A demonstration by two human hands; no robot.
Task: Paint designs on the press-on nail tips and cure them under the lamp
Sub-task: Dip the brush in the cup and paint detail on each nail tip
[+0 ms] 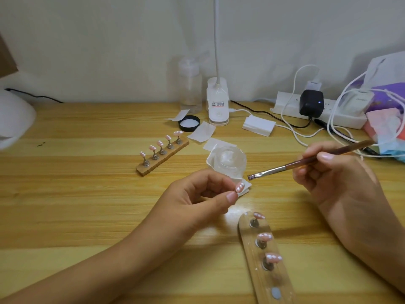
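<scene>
Pink nail tip [240,187] with white dots, pinched at its edge between thumb and forefinger of the left hand [203,198], raised over the table [87,194] just beyond the near wooden stand [252,255] with three more tips on posts. Risk of smearing uncured dots on a fingertip, or of dropping the tip from so slight a pinch; risk too of dragging paint with a heavy stroke. Right hand [335,172] curled round a brown brush [285,167], pen-fashion, bristles near the tip but apart. Behind, glass dish [230,160] and second stand [166,157].

The lamp label [218,104] is illegible (likewise the white charger [359,101]).
</scene>
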